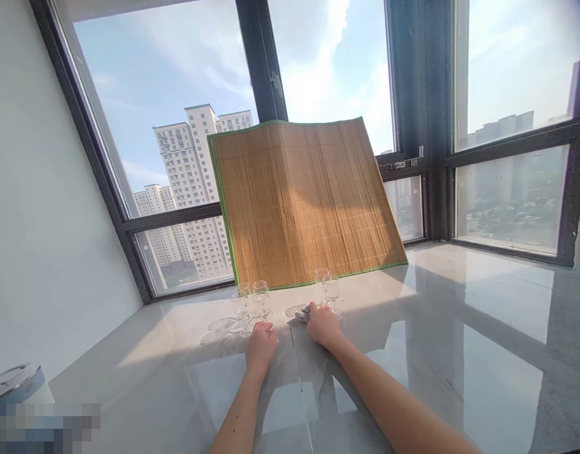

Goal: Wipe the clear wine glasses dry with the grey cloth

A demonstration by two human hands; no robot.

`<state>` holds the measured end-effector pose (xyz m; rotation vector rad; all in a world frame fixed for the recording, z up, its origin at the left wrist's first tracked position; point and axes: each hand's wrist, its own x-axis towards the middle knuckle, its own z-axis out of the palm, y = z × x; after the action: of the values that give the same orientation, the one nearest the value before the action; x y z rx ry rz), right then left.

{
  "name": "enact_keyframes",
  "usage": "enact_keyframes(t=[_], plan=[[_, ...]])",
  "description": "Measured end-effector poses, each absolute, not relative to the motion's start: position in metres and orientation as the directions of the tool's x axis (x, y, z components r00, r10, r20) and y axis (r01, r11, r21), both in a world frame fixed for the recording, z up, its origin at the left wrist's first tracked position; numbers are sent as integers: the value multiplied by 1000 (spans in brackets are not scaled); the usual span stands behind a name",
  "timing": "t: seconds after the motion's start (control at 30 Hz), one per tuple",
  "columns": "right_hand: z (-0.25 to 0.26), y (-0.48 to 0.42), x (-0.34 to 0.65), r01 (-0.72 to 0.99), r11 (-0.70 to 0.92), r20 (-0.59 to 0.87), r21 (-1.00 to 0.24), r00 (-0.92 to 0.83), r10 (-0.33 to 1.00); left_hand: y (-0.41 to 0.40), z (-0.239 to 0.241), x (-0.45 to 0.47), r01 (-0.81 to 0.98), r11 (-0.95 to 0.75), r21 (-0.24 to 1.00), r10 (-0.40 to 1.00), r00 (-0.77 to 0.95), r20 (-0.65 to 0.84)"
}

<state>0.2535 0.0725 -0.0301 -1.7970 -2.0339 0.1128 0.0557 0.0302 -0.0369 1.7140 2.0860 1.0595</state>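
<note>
My left hand [260, 345] rests on the pale marble counter [460, 353], fingers curled at the foot of a clear stemmed glass [261, 299]. A second clear glass [241, 301] stands just left of it. My right hand [322, 325] is closed on a small grey cloth [303, 313] lying on the counter. Two more clear glasses [328, 289] stand upright just beyond that hand. Behind the glasses a bamboo mat with a green edge [304, 202] leans against the window.
Dark-framed windows [427, 126] run along the back, with tower blocks outside. A white wall [39, 221] closes the left side. A round lidded container [16, 382] sits at the near left. Sunlight falls in bright patches on the counter.
</note>
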Motion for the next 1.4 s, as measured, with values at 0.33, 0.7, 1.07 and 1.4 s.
enact_keyframes(t=[0.33,0.7,1.07,1.4], plan=[[-35,80,257,925,178,277,-336,-83,957,30,-38,55,783,53,619,929,-266,258],[-37,85,259,919,179,284,-351,-78,956,31,-38,56,795,62,603,930,-265,254],[-27,72,252,864,287,311,-413,-162,937,26,-34,57,717,41,696,915,-306,262],[-14,50,245,849,276,305,-450,-145,941,33,-44,54,689,25,724,882,-356,309]])
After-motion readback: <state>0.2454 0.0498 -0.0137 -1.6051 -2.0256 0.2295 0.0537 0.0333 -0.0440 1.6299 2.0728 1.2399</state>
